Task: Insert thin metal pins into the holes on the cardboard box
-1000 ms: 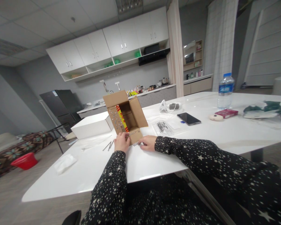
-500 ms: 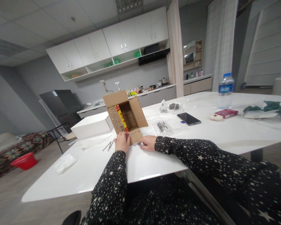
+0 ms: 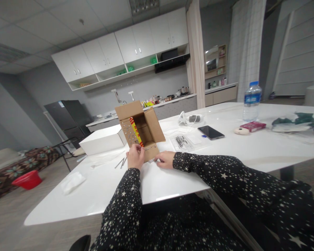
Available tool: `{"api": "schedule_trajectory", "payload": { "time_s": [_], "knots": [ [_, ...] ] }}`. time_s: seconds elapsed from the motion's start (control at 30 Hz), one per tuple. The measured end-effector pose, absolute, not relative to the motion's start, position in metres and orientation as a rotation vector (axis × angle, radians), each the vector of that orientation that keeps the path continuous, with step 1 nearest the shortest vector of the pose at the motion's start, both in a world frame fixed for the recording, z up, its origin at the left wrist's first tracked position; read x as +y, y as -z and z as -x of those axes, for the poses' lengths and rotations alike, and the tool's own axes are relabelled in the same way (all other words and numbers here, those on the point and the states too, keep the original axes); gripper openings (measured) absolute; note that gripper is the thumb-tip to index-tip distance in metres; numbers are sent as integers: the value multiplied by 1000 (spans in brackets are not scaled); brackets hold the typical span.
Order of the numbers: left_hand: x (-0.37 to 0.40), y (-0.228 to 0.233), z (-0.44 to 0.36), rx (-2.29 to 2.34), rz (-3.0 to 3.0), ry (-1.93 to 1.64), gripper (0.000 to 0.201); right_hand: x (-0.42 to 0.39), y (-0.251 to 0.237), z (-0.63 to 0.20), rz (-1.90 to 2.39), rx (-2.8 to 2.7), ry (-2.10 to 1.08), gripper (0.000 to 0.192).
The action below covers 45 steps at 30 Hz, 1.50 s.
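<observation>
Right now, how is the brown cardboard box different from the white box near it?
Colour: the cardboard box is brown, the white box is white. State: the cardboard box is open; the white box looks closed. Surface: the cardboard box carries a red-and-yellow strip; the white box shows no print on its visible sides. Both rest on the table.

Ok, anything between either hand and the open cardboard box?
Nothing visible for the left hand; its fingers overlap the cardboard box, contact unclear. By the right hand, only small metal pieces show, beside its fingertips at the near flap's lower edge.
</observation>
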<state>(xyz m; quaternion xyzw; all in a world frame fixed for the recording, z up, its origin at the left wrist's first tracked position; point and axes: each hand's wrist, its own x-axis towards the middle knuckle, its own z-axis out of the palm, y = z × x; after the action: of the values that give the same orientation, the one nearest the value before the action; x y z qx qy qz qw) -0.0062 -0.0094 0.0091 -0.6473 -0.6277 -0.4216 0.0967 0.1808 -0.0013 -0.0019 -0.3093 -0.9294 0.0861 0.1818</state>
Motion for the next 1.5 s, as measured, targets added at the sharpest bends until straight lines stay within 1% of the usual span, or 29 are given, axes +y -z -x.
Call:
{"api": "schedule_trajectory", "payload": {
  "time_s": [0.13,0.23,0.37,0.5,0.8,1.07,1.23,1.33,1.5],
  "knots": [
    [-10,-11,6,-1777,1921,1361,12,-3,1,-181,875,-2619,-245,33],
    [-11,-10,5,-1728,1980,1359,11,-3,1,-181,875,-2620,-240,33],
    [-11,-8,3,-1679,2126,1254,9,-3,1,-181,867,-2621,-235,33],
    [-10,-4,2,-1742,2232,1111,7,-1,3,-181,859,-2612,-249,33],
    [-13,-6,2,-1714,2315,867,9,-3,1,-183,797,-2604,-286,31],
    [-13,-6,2,-1653,2387,804,4,-4,1,-183,743,-2586,-271,31],
    [-13,-6,2,-1730,2337,776,11,-1,4,-181,807,-2588,-251,31],
    [-13,-6,3,-1832,2206,790,16,0,5,-180,843,-2608,-228,33],
    [-11,-6,6,-1977,2004,832,19,2,7,-180,837,-2609,-224,32]
  ]
}}
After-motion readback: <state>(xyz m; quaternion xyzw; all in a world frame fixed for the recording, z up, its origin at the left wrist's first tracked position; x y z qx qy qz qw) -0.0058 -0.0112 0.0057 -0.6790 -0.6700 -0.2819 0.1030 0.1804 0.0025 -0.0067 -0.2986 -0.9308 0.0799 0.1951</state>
